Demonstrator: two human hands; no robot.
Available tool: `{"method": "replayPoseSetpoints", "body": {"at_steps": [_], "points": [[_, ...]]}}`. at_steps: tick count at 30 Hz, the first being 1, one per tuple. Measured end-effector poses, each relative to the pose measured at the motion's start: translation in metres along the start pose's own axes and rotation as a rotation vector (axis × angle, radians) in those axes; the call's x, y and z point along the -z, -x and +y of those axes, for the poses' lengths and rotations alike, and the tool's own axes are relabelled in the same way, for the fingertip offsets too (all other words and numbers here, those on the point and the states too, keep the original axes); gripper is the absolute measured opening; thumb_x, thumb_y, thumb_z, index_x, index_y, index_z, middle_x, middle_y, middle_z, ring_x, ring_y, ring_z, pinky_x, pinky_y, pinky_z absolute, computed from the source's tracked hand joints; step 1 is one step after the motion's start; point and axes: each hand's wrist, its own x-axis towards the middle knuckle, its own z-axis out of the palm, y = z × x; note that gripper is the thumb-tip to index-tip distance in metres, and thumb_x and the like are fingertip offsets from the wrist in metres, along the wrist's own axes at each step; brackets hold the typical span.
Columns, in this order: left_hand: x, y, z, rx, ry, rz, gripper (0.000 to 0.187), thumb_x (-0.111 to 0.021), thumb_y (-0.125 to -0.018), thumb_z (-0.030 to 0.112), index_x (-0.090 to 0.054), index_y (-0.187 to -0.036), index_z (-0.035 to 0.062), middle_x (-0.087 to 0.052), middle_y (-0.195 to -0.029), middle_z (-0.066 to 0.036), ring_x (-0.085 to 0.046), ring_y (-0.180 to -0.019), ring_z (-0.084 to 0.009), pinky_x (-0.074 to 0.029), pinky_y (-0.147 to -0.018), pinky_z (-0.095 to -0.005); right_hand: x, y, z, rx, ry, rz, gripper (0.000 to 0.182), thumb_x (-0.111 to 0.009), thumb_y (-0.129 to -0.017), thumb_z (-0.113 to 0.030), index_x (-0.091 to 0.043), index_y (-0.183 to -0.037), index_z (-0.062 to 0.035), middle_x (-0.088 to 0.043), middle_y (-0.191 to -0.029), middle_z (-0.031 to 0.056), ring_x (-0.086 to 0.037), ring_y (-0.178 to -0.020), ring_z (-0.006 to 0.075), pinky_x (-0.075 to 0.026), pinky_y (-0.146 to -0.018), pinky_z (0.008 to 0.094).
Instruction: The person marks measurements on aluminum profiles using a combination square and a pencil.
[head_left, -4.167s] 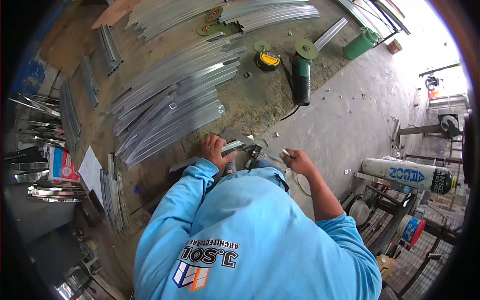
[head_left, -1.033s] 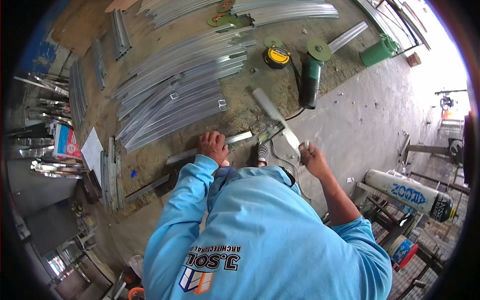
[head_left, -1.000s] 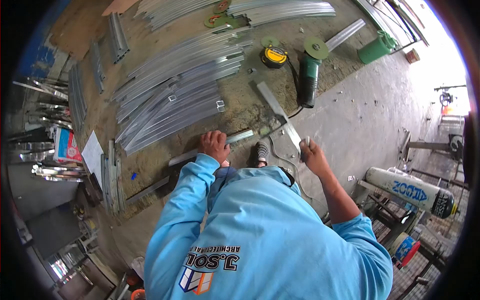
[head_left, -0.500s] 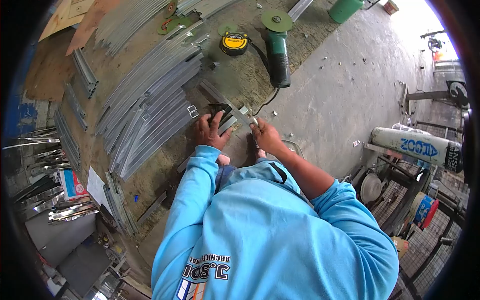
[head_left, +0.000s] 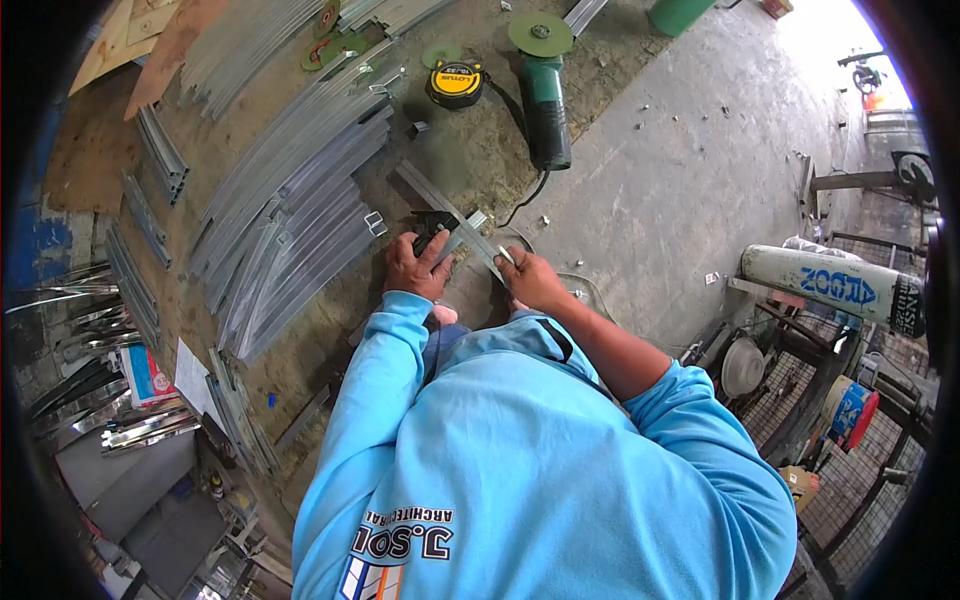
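My left hand (head_left: 416, 268) is closed on the black handle (head_left: 432, 222) of a square, beside a short pale metal bar (head_left: 468, 226). The square's flat metal blade (head_left: 433, 192) crosses over the bar at an angle. My right hand (head_left: 532, 279) is at the blade's lower right part, its fingers pinched round a thin, pale-tipped stick (head_left: 506, 255). Its fingers hide most of the stick. Left of the square lies a small piece of square-section metal (head_left: 375, 223), near a pile of long metal profiles (head_left: 300, 235).
Beyond my hands lie a yellow and black tape measure (head_left: 455, 84) and a green angle grinder (head_left: 546, 110) with its cord trailing towards me. Cutting discs (head_left: 335, 50) sit at the back. On the right are a white gas cylinder (head_left: 820, 280) and a wire-mesh rack (head_left: 790, 385).
The whole view has shifted slightly. My right hand has moved a little down and right relative to the bar, and more of the blade's lower end shows. My left hand still grips the handle.
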Motion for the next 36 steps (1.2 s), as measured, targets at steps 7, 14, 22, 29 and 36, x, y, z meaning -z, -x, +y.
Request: {"method": "replayPoseSetpoints", "body": {"at_steps": [7, 14, 22, 29, 36], "points": [[0.001, 0.000, -0.002, -0.034, -0.032, 0.007, 0.068, -0.083, -0.075, 0.021, -0.057, -0.137, 0.0346, -0.050, -0.119, -0.020, -0.053, -0.106, -0.0413, -0.047, -0.090, -0.0503, 0.010, -0.002, -0.003, -0.025, -0.037, 0.029, 0.033, -0.057, -0.100, -0.035, -0.061, -0.094, -0.0025, -0.063, -0.083, 0.0251, -0.064, -0.081, 0.0417, -0.048, -0.070, 0.0492], [-0.002, 0.002, -0.005, -0.043, -0.043, 0.006, 0.064, -0.079, -0.080, 0.025, -0.056, -0.139, 0.0341, -0.051, -0.118, -0.020, -0.053, -0.105, -0.0409, -0.046, -0.091, -0.0511, 0.038, -0.012, -0.041, 0.370, 0.167, 0.390, 0.032, -0.055, -0.101, -0.032, -0.063, -0.096, -0.0014, -0.064, -0.086, 0.0236, -0.062, -0.080, 0.0419, -0.049, -0.072, 0.0471], [0.001, 0.001, -0.004, -0.080, -0.047, 0.042, 0.060, -0.076, -0.084, 0.028, -0.054, -0.140, 0.0337, -0.050, -0.117, -0.021, -0.053, -0.104, -0.0404, -0.047, -0.089, -0.0507, 0.018, -0.030, -0.063, 0.409, 0.026, 0.215, 0.026, -0.057, -0.100, -0.029, -0.064, -0.104, -0.0046, -0.067, -0.092, 0.0227, -0.064, -0.082, 0.0433, -0.051, -0.070, 0.0474], [0.000, 0.001, -0.003, -0.051, -0.097, -0.005, 0.064, -0.076, -0.083, 0.030, -0.051, -0.141, 0.0358, -0.049, -0.117, -0.020, -0.053, -0.105, -0.0393, -0.046, -0.089, -0.0507, 0.010, -0.046, -0.088, 0.514, 0.332, 0.288, 0.024, -0.056, -0.098, -0.027, -0.058, -0.095, -0.0035, -0.064, -0.085, 0.0238, -0.062, -0.083, 0.0464, -0.050, -0.071, 0.0539], [-0.006, 0.002, -0.005, -0.038, -0.058, 0.017, 0.060, -0.079, -0.079, 0.029, -0.058, -0.135, 0.0332, -0.050, -0.116, -0.018, -0.053, -0.105, -0.0400, -0.046, -0.090, -0.0513, 0.041, -0.024, -0.042, 0.094, 0.725, -0.181, 0.041, -0.051, -0.098, -0.038, -0.068, -0.092, -0.0011, -0.068, -0.093, 0.0257, -0.066, -0.091, 0.0435, -0.051, -0.078, 0.0528]]}}
